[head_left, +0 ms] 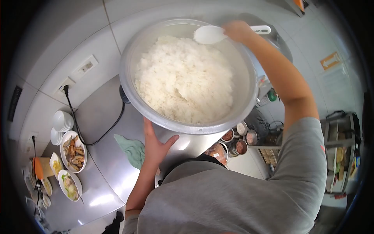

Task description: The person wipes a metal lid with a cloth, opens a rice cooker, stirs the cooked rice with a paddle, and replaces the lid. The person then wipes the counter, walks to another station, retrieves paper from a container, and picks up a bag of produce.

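A big round metal pot (128, 91) full of cooked white rice (185, 78) takes up the upper middle of the head view. My right hand (238, 31) is closed around a white rice paddle (209, 35), whose flat blade lies over the pot's far right rim. The handle end sticks out to the right of my fist. At the pot's near side is my left hand (156, 146), its thumb spread away from the fingers. The fingertips reach the pot's lower rim and are partly hidden there. A green cloth (130, 151) lies just left of my left wrist.
On the steel counter (103, 163) at left stand an oval dish of browned food (74, 152), a dish with greens (70, 185) and stacked white bowls (62, 121). A black cord (103, 140) runs from the wall to the pot. Several round containers (238, 147) sit below right.
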Tool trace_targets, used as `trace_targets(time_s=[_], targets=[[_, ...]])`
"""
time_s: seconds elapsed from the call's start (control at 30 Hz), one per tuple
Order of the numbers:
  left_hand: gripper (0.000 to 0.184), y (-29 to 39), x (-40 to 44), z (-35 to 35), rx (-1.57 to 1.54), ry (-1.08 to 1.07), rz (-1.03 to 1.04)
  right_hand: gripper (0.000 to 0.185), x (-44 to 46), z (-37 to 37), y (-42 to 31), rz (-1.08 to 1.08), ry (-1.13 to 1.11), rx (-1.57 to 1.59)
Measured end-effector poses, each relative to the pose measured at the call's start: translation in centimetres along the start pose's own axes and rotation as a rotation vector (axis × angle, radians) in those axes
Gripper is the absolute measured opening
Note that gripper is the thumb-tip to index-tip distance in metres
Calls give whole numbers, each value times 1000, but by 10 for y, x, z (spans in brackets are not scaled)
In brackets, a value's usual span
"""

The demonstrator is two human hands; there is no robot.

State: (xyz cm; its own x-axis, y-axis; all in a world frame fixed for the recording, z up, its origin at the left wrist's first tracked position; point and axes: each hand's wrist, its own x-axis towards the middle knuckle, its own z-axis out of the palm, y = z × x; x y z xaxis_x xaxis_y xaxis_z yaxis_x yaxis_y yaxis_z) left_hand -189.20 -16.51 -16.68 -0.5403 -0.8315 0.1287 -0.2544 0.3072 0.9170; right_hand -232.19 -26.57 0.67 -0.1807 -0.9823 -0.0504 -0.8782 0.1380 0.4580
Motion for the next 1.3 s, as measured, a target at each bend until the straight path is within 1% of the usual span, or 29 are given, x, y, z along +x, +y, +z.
trace_targets(time_s=[0.1, 0.17, 0.2, 0.27, 0.3, 0.37, 0.43, 0.5, 0.6, 0.63, 0.7, 0.77, 0.83, 0.93, 1.0, 1.07, 1.13, 1.17, 1.23, 1.27, 1.3], targets=[[106, 1, -1, 6, -53, 38, -68, 23, 64, 3, -42, 120, 1, -49], [101, -5, -2, 15, -6, 106, -82, 19, 97, 8, -84, -100, 152, 44], [98, -8, -2, 18, 18, 136, -89, 19, 111, 5, -102, -209, 156, 49], [93, -8, 1, 22, 52, 185, -102, 19, 109, -10, -134, -429, 156, 58], [90, -8, -4, 27, 62, 204, -115, 19, 97, -14, -136, -483, 126, 35], [87, -27, -11, 32, 30, 240, -144, 17, 74, -31, -124, -584, 73, -42], [85, -27, -14, 35, 9, 266, -171, 14, 52, -34, -108, -602, 103, -61], [84, -13, -11, 31, 23, 265, -202, 12, 54, -34, -79, -654, 239, -79], [86, -28, -9, 37, -86, 279, -228, 12, 93, -42, -54, -775, 428, -64], [88, -28, -8, 35, -30, 286, -226, 12, 109, -46, -61, -732, 423, -74], [91, -30, -11, 34, 88, 301, -218, 13, 131, -38, -103, -643, 420, -89], [94, -14, -10, 30, 219, 294, -223, 13, 121, -30, -152, -710, 423, 117], [96, -1, -12, 30, 295, 301, -237, 13, 90, -40, -184, -886, 371, -96], [96, 8, -9, 30, 338, 349, -212, 13, 31, -70, -166, -992, 327, -197], [95, 17, -14, 31, 364, 393, -198, 12, 8, -67, -140, -953, 424, -54], [88, 26, -18, 32, 339, 441, -219, 12, 11, -75, -123, -965, 513, -22], [81, 25, -19, 35, 276, 513, -240, 13, 35, -89, -114, -1018, 575, -106], [76, 16, -18, 38, 229, 558, -258, 13, 61, -76, -130, -1037, 672, 32], [69, 15, -16, 39, 204, 606, -258, 14, 57, -72, -170, -1037, 591, 76], [67, 17, -12, 39, 223, 620, -235, 15, 31, -87, -194, -1022, 420, -24], [64, 19, -9, 37, 242, 637, -210, 15, 10, -85, -215, -1012, 399, -39]])
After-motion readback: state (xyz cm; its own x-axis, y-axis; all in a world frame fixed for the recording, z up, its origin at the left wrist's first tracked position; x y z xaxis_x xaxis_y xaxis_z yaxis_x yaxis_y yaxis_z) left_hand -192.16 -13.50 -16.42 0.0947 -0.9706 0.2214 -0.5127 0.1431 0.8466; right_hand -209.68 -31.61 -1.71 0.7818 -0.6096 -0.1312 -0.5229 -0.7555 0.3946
